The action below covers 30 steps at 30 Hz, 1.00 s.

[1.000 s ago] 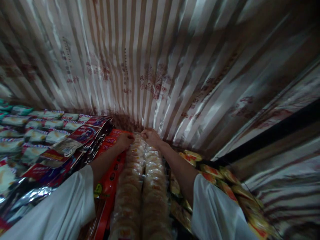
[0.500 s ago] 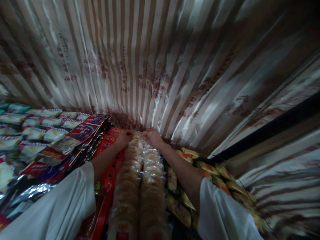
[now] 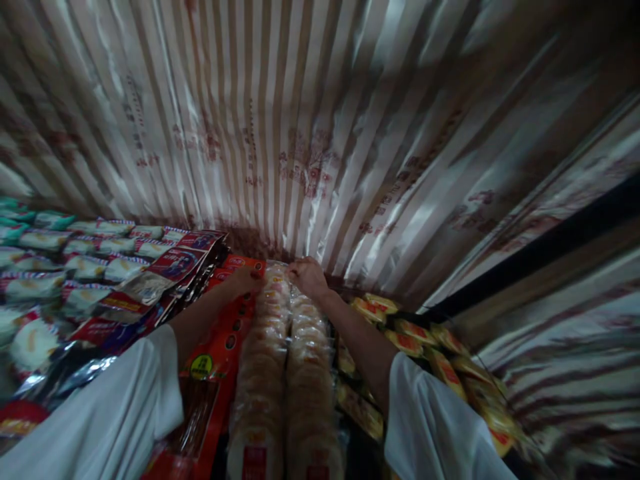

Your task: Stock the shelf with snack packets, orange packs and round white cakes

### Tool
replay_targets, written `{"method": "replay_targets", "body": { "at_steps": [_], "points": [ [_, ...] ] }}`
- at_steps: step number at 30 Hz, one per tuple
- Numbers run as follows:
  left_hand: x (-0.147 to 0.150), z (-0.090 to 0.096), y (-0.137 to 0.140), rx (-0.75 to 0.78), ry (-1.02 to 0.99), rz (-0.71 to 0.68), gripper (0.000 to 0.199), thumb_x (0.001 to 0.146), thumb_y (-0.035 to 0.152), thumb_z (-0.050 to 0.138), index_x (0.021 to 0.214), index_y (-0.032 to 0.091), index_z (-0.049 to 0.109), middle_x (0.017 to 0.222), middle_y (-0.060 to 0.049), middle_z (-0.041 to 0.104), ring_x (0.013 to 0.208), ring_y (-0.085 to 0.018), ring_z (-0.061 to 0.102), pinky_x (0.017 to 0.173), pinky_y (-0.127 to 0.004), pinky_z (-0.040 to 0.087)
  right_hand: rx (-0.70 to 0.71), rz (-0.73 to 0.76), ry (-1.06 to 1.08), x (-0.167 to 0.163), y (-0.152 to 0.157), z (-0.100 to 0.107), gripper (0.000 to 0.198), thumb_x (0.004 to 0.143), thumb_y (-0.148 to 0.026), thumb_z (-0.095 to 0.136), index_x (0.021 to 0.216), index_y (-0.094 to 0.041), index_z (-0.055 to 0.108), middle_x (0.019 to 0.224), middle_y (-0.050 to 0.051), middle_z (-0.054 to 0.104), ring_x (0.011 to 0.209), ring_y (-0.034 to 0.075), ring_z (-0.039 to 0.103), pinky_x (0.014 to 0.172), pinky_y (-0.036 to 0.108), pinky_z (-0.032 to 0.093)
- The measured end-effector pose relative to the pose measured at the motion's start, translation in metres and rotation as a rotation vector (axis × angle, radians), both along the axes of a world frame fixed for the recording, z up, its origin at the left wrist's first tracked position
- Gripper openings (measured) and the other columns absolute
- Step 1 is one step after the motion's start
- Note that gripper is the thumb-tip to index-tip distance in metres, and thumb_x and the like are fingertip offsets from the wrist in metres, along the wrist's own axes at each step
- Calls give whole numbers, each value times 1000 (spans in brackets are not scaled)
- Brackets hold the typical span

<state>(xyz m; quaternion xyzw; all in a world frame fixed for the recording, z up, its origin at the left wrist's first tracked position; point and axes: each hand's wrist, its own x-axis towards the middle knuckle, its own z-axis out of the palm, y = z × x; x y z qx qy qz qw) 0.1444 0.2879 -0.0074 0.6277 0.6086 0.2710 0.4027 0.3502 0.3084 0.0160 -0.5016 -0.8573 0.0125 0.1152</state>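
Observation:
Two long rows of round, flat pastries in clear wrap, a left row (image 3: 263, 363) and a right row (image 3: 307, 373), run away from me. At their far end my right hand (image 3: 307, 277) is closed, fingertips pinched at the wrapped pastries there. Across from it, my left hand (image 3: 243, 283) has its fingers bent together by the left row's edge, over a red-orange packet (image 3: 227, 333). What the left fingers hold, if anything, is too dark to make out. Red labels show on the nearest pastries.
Left lie dark red and silver packets (image 3: 173, 263) and several white wrapped items (image 3: 85, 267), with green packets (image 3: 53, 219) behind. Yellow-wrapped items (image 3: 363, 410) sit to the right. A striped, printed sheet (image 3: 310, 133) rises behind; a dark bar (image 3: 540, 247) slants at right.
My left hand has moved a little left and nearer me, away from the far tip of the rows. My right hand stays at the far end. The view has shifted slightly.

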Motion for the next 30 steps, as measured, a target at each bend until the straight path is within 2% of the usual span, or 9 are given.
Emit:
{"method": "replay_targets", "body": {
  "at_steps": [3, 7, 10, 15, 18, 23, 26, 28, 30],
  "points": [
    [3, 3, -2, 15, 32, -18, 6, 63, 18, 61, 61, 14, 65, 51, 2, 58, 54, -12, 52, 52, -22, 38, 4, -5, 20, 1, 0, -2, 16, 86, -25, 56, 87, -22, 72, 86, 4, 71, 86, 17, 60, 91, 30, 36],
    [9, 7, -6, 75, 57, 0, 8, 65, 13, 58, 65, 14, 66, 55, 1, 61, 58, -13, 55, 57, -23, 40, 100, 54, 134, 3, -5, -3, 16, 87, -25, 56, 94, -22, 70, 94, 4, 70, 94, 18, 57, 92, 30, 35],
    [14, 9, -7, 125, 62, 23, 8, 66, 12, 58, 67, 14, 67, 61, -1, 63, 62, -14, 56, 61, -24, 41, 143, 109, 194, 4, -10, -2, 17, 88, -28, 56, 90, -22, 71, 90, 3, 70, 94, 18, 55, 90, 30, 36],
    [22, 8, -5, 186, 50, 52, 10, 69, 14, 57, 67, 15, 67, 65, 0, 65, 65, -14, 58, 64, -24, 44, 88, 149, 95, 4, -19, -1, 19, 88, -34, 56, 90, -24, 72, 86, 3, 69, 91, 18, 55, 89, 31, 35],
    [25, 7, -4, 202, 45, 83, 11, 70, 14, 57, 71, 15, 68, 70, -2, 68, 68, -15, 60, 67, -24, 45, 55, 116, 46, 1, -24, 1, 12, 86, -27, 59, 87, -23, 71, 85, 3, 70, 89, 19, 56, 88, 32, 35],
    [21, 7, -6, 196, 76, 192, 14, 72, 16, 56, 78, 17, 68, 78, -4, 70, 78, -17, 62, 72, -25, 46, 54, 68, 25, -4, -28, 2, 15, 87, -21, 55, 83, -20, 70, 85, 5, 71, 85, 19, 57, 89, 31, 34],
    [12, 10, -11, 167, 122, 232, 9, 71, 17, 58, 74, 16, 67, 72, -5, 68, 76, -19, 61, 68, -27, 44, 56, 48, 29, -6, -30, 1, 16, 87, -19, 54, 84, -20, 70, 87, 4, 71, 84, 18, 59, 90, 30, 34],
    [7, 12, -17, 115, 131, 200, 8, 71, 19, 60, 65, 16, 64, 61, -3, 63, 66, -18, 59, 60, -27, 42, 50, 39, 28, -7, -31, 1, 16, 86, -18, 54, 83, -20, 69, 86, 4, 71, 84, 17, 59, 91, 30, 33],
    [5, 14, -24, 47, 113, 134, 16, 72, 22, 59, 57, 16, 61, 51, -1, 57, 54, -16, 54, 53, -26, 38, 44, 29, 25, -8, -31, 1, 15, 85, -18, 54, 82, -20, 69, 86, 4, 71, 83, 17, 60, 92, 30, 33]
  ]
}}
